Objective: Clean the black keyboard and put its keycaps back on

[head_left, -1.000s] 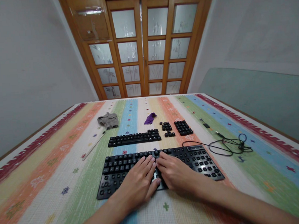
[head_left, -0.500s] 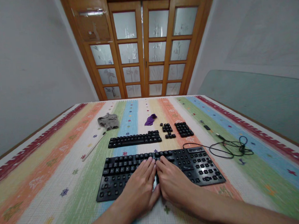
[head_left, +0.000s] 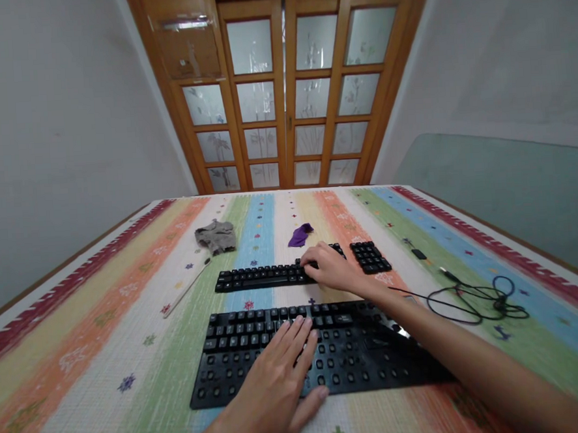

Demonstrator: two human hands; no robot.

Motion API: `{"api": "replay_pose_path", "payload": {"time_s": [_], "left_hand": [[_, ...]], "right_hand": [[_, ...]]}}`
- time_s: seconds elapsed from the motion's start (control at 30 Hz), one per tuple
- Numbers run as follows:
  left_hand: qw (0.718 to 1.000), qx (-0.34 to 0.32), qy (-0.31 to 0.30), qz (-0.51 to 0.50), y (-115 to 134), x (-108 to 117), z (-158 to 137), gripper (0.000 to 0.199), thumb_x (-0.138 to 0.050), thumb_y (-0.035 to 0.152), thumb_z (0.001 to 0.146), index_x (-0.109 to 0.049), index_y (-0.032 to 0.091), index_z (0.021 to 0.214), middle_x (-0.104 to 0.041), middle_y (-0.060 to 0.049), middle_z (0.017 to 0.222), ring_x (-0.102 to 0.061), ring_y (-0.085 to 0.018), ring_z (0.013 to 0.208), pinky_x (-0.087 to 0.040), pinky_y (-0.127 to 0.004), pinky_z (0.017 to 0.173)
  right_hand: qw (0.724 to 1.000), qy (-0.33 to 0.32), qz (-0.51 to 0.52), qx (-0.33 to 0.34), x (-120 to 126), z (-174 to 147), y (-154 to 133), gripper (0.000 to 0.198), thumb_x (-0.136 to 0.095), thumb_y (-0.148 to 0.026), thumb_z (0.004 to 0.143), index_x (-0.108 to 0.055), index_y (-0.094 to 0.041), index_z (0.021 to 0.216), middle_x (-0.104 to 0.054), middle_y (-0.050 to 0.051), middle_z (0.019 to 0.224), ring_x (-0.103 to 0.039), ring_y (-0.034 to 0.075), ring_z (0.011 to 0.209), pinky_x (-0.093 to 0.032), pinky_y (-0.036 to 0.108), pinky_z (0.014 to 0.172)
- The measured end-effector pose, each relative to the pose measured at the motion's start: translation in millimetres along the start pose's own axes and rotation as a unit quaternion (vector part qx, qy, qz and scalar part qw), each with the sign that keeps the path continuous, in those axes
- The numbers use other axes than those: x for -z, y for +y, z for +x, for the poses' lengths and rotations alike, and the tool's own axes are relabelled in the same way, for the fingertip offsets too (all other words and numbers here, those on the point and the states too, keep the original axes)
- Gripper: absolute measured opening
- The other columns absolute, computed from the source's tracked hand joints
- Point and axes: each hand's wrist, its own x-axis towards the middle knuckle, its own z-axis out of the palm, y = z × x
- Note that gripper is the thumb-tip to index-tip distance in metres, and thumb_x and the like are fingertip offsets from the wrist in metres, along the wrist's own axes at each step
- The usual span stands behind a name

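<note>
Looking down from the head view, we see a long black keyboard (head_left: pixel 346 350) lying flat on a striped cloth (head_left: pixel 142 304), close in front of us. Its back rows have black keys on the left and in the middle, but its front rows are bare, with little dark posts poking up. Our right arm (head_left: pixel 422 319) hides some of its right end. Our left hand (head_left: pixel 279 370) rests flat and loose on top, thumb out to the side. Our right hand (head_left: pixel 327 266) is farther off, over the right end of a long block of loose keys (head_left: pixel 258 277). Its fingers curl down, and we cannot tell if they pinch a key. A smaller block of keys (head_left: pixel 370 256) sits to its right. Half a second ago, both our hands were side by side on the keyboard. Now the right one has gone to the loose keys, the left one has stayed, and we see more bare posts in the middle.
</note>
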Motion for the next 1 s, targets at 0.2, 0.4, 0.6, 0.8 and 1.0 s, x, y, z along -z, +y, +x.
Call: {"api": "replay_pose_path", "payload": {"time_s": [0.2, 0.4, 0.6, 0.8, 1.0], "left_hand": [[1.0, 0.012, -0.018, -0.017, 1, 0, 1, 0.064, -0.042, 0.048, 0.103, -0.032, 0.009, 0.153, -0.034, -0.017, 0.157, -0.032, -0.03, 0.146, -0.035, -0.046, 0.117], [0.998, 0.02, -0.036, -0.038, 2, 5, 3, 0.063, -0.043, 0.046, 0.103, -0.033, 0.008, 0.152, -0.032, -0.017, 0.157, -0.03, -0.03, 0.146, -0.034, -0.045, 0.118], [0.996, 0.038, -0.053, -0.061, 3, 10, 6, 0.058, -0.041, 0.043, 0.105, -0.035, 0.009, 0.151, -0.034, -0.016, 0.157, -0.031, -0.029, 0.146, -0.036, -0.046, 0.117], [0.997, 0.042, -0.043, -0.058, 3, 7, 6, 0.055, -0.042, 0.041, 0.105, -0.035, 0.011, 0.151, -0.037, -0.014, 0.156, -0.031, -0.027, 0.146, -0.037, -0.047, 0.116], [0.998, 0.041, -0.015, -0.048, 3, 6, 8, 0.05, -0.044, 0.037, 0.104, -0.042, 0.01, 0.147, -0.041, -0.015, 0.154, -0.035, -0.026, 0.144, -0.037, -0.046, 0.116]], "right_hand": [[0.999, -0.015, -0.004, -0.032, -13, 29, 21, 0.016, -0.061, -0.013, 0.082, -0.077, -0.014, 0.081, -0.074, 0.011, 0.091, -0.061, 0.025, 0.094, -0.046, 0.036, 0.087], [0.999, -0.026, 0.01, -0.03, -17, 38, 28, 0.013, -0.063, -0.011, 0.08, -0.075, -0.015, 0.078, -0.072, 0.011, 0.094, -0.061, 0.024, 0.094, -0.046, 0.033, 0.082], [0.999, -0.02, 0.035, -0.03, -17, 42, 26, 0.014, -0.061, -0.004, 0.079, -0.072, -0.013, 0.081, -0.072, 0.011, 0.091, -0.062, 0.022, 0.09, -0.046, 0.032, 0.08], [0.992, -0.006, 0.128, -0.008, 11, 20, 12, 0.009, -0.063, -0.014, 0.086, -0.067, -0.014, 0.093, -0.071, 0.006, 0.092, -0.062, 0.015, 0.08, -0.048, 0.028, 0.073], [0.964, -0.021, 0.264, 0.037, 30, -58, -15, 0.009, -0.062, -0.025, 0.092, -0.066, -0.018, 0.095, -0.069, 0.003, 0.09, -0.059, 0.014, 0.077, -0.048, 0.028, 0.072]]}}
